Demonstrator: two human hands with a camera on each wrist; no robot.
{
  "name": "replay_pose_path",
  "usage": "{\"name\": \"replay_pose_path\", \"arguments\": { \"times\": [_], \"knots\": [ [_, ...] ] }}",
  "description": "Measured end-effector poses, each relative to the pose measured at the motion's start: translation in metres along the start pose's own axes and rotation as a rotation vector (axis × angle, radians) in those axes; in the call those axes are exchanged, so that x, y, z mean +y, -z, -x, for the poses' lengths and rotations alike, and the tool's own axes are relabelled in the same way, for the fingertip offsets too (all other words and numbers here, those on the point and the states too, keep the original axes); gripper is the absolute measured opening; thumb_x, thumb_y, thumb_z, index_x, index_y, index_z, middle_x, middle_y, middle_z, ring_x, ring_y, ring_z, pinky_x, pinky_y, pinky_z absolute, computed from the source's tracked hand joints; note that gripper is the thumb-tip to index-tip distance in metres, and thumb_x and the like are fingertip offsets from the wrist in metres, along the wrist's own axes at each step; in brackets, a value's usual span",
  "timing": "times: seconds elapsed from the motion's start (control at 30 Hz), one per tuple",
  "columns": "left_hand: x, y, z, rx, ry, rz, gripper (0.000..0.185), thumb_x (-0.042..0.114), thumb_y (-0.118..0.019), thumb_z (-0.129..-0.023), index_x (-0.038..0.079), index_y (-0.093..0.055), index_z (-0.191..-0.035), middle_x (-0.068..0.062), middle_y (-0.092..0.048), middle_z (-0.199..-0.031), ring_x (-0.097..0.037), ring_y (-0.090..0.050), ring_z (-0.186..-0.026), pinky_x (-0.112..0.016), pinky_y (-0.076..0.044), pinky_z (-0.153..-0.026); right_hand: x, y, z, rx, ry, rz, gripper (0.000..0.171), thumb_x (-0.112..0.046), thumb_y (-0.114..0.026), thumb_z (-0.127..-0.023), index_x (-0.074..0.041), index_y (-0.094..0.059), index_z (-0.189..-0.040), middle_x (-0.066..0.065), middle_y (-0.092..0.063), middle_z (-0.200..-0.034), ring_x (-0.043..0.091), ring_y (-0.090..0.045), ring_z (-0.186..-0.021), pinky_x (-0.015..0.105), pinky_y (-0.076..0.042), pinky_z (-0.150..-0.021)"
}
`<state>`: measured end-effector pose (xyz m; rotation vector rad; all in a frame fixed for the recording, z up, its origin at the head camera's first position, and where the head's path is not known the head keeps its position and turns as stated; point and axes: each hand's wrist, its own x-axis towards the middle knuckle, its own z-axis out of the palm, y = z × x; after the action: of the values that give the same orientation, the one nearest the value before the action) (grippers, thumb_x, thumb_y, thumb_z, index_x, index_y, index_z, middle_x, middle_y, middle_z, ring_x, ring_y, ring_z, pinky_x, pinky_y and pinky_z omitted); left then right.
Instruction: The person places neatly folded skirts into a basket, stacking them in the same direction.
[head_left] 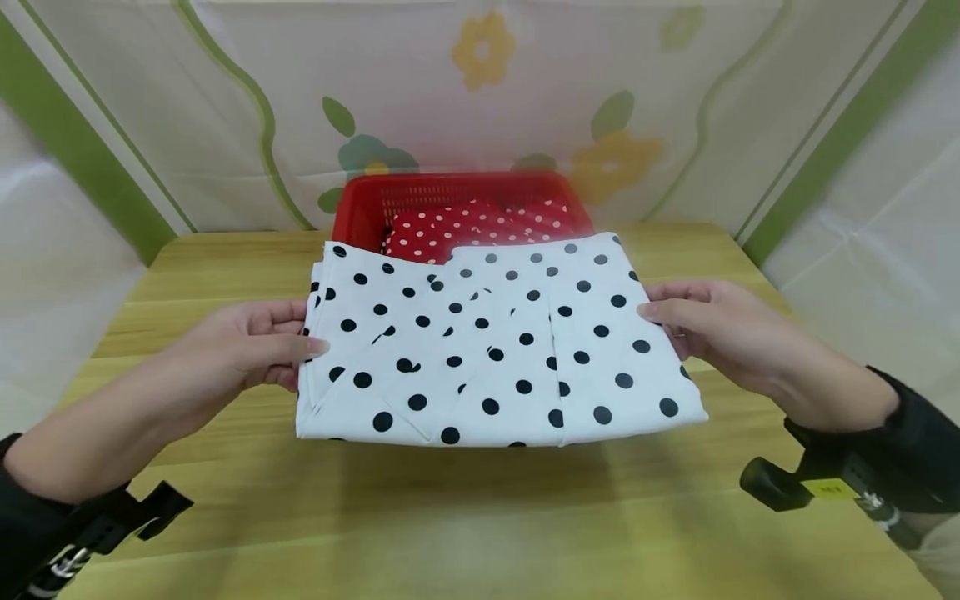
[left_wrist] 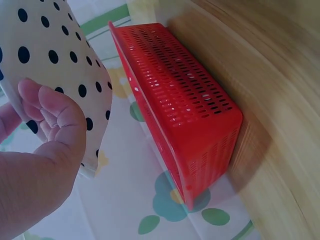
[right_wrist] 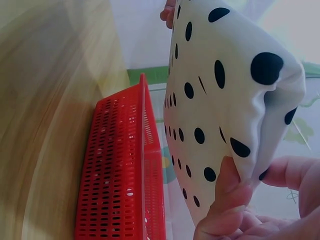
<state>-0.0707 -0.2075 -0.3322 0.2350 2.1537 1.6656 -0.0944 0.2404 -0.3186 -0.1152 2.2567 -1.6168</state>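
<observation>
A folded white cloth with black polka dots is held up by its two side edges above the table, its near edge casting a shadow below. My left hand pinches the left edge, thumb on top and fingers beneath. At the opposite edge, my right hand pinches the cloth the same way; the right wrist view shows the folded layers between thumb and fingers. Just beyond the cloth stands a red plastic basket, its front hidden in the head view. Inside it lies red cloth with white dots.
The perforated basket wall shows in both wrist views, standing on the wooden table. Behind it hangs a white curtain with flower prints. Black wrist straps with camera mounts sit on both forearms.
</observation>
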Motion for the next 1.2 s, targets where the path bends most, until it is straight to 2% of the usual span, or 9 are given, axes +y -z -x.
{"name": "replay_pose_path", "arguments": {
  "times": [0.1, 0.33, 0.5, 0.8, 1.2],
  "knots": [
    [0.001, -0.001, -0.003, 0.001, 0.007, 0.010, 0.046, 0.015, -0.060, -0.097, -0.009, -0.043, -0.132, -0.004, -0.071, -0.105, -0.022, -0.068, -0.085, -0.034, -0.055, -0.075, -0.001, 0.000, -0.003, 0.006, -0.006, -0.015, 0.018, -0.014, -0.058, -0.098, -0.004, -0.062, -0.112, 0.002, -0.072, -0.088, 0.018, -0.064, -0.066, 0.031, -0.055, -0.065],
    [0.002, 0.000, -0.008, 0.001, -0.006, 0.033, 0.045, 0.013, -0.056, -0.098, -0.011, -0.041, -0.134, -0.001, -0.071, -0.104, -0.019, -0.068, -0.085, -0.032, -0.055, -0.073, -0.002, -0.001, -0.010, 0.015, -0.030, 0.008, 0.032, -0.017, -0.058, -0.098, 0.005, -0.053, -0.120, 0.001, -0.071, -0.088, 0.017, -0.064, -0.071, 0.029, -0.054, -0.065],
    [0.003, 0.001, -0.015, -0.003, -0.008, 0.024, 0.046, 0.015, -0.055, -0.099, -0.011, -0.041, -0.134, -0.001, -0.070, -0.106, -0.018, -0.068, -0.086, -0.031, -0.056, -0.075, -0.003, -0.001, -0.017, 0.021, -0.030, 0.001, 0.025, -0.016, -0.057, -0.098, 0.002, -0.056, -0.115, -0.001, -0.069, -0.086, 0.014, -0.059, -0.067, 0.027, -0.052, -0.063],
    [0.002, 0.004, -0.040, 0.025, 0.009, 0.055, 0.048, 0.014, -0.055, -0.099, -0.011, -0.039, -0.136, 0.002, -0.069, -0.101, -0.015, -0.064, -0.082, -0.027, -0.054, -0.074, -0.006, -0.006, -0.044, 0.049, -0.035, 0.026, 0.044, -0.020, -0.054, -0.100, 0.011, -0.045, -0.130, -0.005, -0.064, -0.088, 0.010, -0.056, -0.073, 0.024, -0.052, -0.067],
    [0.003, 0.009, -0.072, 0.103, 0.095, -0.031, 0.049, 0.015, -0.055, -0.098, -0.011, -0.041, -0.137, 0.006, -0.067, -0.083, -0.010, -0.059, -0.072, -0.025, -0.053, -0.070, -0.001, -0.011, -0.082, 0.084, -0.033, -0.005, 0.043, -0.017, -0.051, -0.101, 0.011, -0.044, -0.133, -0.003, -0.054, -0.080, 0.007, -0.051, -0.070, 0.019, -0.047, -0.063]
  ]
}}
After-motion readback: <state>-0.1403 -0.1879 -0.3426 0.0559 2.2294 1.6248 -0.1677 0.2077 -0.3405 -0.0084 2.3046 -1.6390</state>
